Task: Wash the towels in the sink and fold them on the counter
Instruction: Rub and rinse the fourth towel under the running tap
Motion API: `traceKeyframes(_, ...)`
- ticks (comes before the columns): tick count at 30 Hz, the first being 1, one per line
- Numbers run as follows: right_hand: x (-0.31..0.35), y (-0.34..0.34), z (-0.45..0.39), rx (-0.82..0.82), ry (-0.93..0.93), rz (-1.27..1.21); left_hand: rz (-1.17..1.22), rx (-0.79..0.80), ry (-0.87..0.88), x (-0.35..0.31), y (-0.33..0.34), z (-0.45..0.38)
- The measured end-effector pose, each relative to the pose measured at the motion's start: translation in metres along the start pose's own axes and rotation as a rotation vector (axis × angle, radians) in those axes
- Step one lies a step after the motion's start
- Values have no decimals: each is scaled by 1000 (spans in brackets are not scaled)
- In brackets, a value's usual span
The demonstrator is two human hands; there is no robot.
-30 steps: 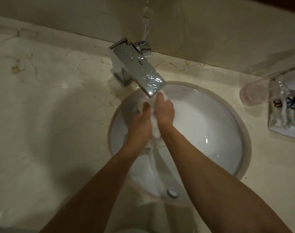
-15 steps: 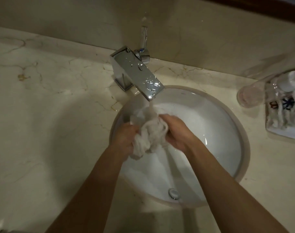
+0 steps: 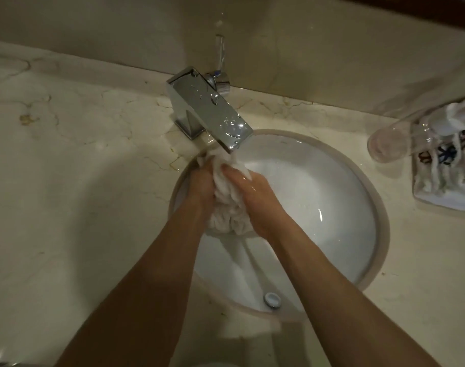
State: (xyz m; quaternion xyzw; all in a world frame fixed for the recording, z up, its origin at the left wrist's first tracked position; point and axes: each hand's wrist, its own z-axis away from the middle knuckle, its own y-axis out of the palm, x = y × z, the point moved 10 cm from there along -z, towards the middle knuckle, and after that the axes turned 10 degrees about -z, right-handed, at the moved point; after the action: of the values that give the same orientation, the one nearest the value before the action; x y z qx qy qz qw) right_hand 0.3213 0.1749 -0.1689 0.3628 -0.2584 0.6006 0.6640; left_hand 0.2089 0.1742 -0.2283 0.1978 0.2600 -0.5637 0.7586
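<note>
The white towel [image 3: 227, 200] is bunched into a wet wad between both hands, held above the basin of the sink [image 3: 305, 207], with its upper end directly under the spout of the faucet [image 3: 213, 112]. The left hand [image 3: 202, 186] grasps the towel from its own side, fingers curled into the cloth. The right hand [image 3: 252, 197] grasps it from the opposite side, fingers laid over the top of the wad and curled around it; its skin shows a wet sheen. The two hands face each other with the cloth pressed between them.

Below the hands, nearer the person, the drain [image 3: 271, 298] sits in the basin wall. Beyond the hands, the chrome faucet stands on the marble worktop [image 3: 80, 181] with its lever at the rear, water drops on its top face. Well to the right of the right hand, a clear glass [image 3: 385, 144] stands on the worktop, just beside a white tray [image 3: 443, 200] holding rolled cloths [image 3: 443, 160] with coloured markings
</note>
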Motion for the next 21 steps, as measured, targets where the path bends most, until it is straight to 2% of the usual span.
traceKeyframes(2,14,-3,-21,-92,-51,227,-89,-22,92,-12,1,7)
traceKeyframes(4,19,-19,-38,-238,-8,406,-209,-74,92,-8,3,17)
traceKeyframes(5,16,-19,-43,-242,25,448,-231,-88,80,-4,4,20)
traceKeyframes(7,9,1,-44,-111,14,554,-282,-129,45,0,-3,19)
traceKeyframes(9,3,23,-36,29,-70,625,-253,-47,-7,6,2,4)
traceKeyframes(10,2,26,-36,35,-106,626,-238,-7,34,2,4,6)
traceKeyframes(12,9,9,-51,-111,-137,532,-283,5,6,10,6,9)
traceKeyframes(14,17,-3,-60,-218,-100,512,-317,-46,61,8,1,14)
traceKeyframes(15,18,4,-59,-193,-97,530,-271,-88,86,5,-4,15)
traceKeyframes(17,13,30,-45,-47,-116,570,-113,3,36,8,1,12)
traceKeyframes(18,8,35,-38,-24,-118,579,-88,29,24,7,-1,11)
traceKeyframes(19,8,34,-32,-39,-136,555,-85,62,16,8,0,13)
traceKeyframes(21,18,7,-38,-227,-184,503,-140,163,-2,12,15,17)
